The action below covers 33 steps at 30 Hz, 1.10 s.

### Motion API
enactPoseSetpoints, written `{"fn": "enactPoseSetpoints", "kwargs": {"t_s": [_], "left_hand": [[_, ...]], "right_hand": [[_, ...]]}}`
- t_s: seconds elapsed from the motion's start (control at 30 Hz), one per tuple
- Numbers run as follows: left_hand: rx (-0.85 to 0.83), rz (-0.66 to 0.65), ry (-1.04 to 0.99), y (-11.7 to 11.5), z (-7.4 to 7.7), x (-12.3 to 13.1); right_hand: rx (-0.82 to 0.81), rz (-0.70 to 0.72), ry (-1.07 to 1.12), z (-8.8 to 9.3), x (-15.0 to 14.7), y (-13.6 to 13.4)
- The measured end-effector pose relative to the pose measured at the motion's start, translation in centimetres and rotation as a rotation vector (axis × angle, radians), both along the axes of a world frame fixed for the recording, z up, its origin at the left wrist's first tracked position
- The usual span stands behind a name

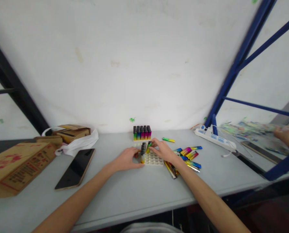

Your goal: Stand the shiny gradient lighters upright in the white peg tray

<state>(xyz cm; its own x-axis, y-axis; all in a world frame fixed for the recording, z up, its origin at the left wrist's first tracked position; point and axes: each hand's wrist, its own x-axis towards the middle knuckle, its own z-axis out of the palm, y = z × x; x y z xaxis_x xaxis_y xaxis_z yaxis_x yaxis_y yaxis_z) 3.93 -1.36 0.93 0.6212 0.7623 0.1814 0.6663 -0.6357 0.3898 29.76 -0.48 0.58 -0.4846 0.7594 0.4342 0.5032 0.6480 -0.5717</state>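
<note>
the right hand [162, 150] has its thumb and fingers closed on a green lighter [148, 147], which leans a little over the back part of a pale tray [154, 160] with round holes; whether its lower end sits in a hole cannot be told. the left hand [128, 158] is half curled at the tray's left edge, thumb by the near corner, fingers bent beside a row of lighters [143, 153] that stands upright along that side; it is not clear whether it grips the tray, the row or both. many holes to the right of the row are bare. just behind, near the wall [144, 64], stands a block of lighters [142, 133] with black tops and bodies running from green to blue to pink. a heap of loose lighters [193, 156] lies to the right of the tray, partly behind the right forearm, and a single yellow-green lighter [168, 139] lies apart, farther back. on the left of the grey table [125, 197] are a dark phone [75, 169], a white plastic bag [82, 144] and a cardboard box [23, 165]. a white power strip [216, 139] lies at the right, beside a blue frame [228, 81]; beyond it another person's hand [286, 136] shows, blurred.
</note>
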Motion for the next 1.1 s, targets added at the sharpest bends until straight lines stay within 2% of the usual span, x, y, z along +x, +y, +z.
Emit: {"fn": "enactPoseSetpoints", "kwargs": {"t_s": [0.13, 0.27, 0.37, 0.47, 0.6, 0.7, 0.8, 0.9, 1.1], "left_hand": [[-0.005, 0.001, -0.010, -0.1, 0.1, 0.0], [-0.007, -0.007, -0.008, 0.1, 0.1, 0.1], [-0.007, -0.017, -0.001, 0.2, 0.1, 0.1], [0.003, -0.018, 0.006, 0.1, 0.2, 0.1], [0.005, -0.012, 0.012, 0.0, 0.3, 0.2], [0.006, -0.011, 0.004, 0.0, 0.3, 0.2], [0.004, -0.015, 0.016, 0.0, 0.4, 0.1], [0.007, -0.014, 0.019, 0.0, 0.3, 0.1], [-0.002, -0.010, 0.002, -0.1, 0.3, 0.2]], "right_hand": [[-0.001, -0.006, -0.141, -0.2, -0.4, 0.1], [0.007, 0.015, -0.103, 1.0, 1.1, 0.0], [0.001, -0.162, -0.095, 1.1, 3.6, 0.8], [0.021, -0.406, -0.158, -0.3, 6.2, 2.3], [-0.025, -0.479, -0.266, -1.8, 7.8, 3.9], [-0.040, -0.504, -0.279, -1.5, 7.8, 4.3], [0.005, -0.471, -0.175, -0.6, 7.3, 4.1], [0.016, -0.396, 0.050, 0.1, 6.6, 3.6], [-0.258, -0.174, 0.531, 0.4, 3.8, 2.4]]}}
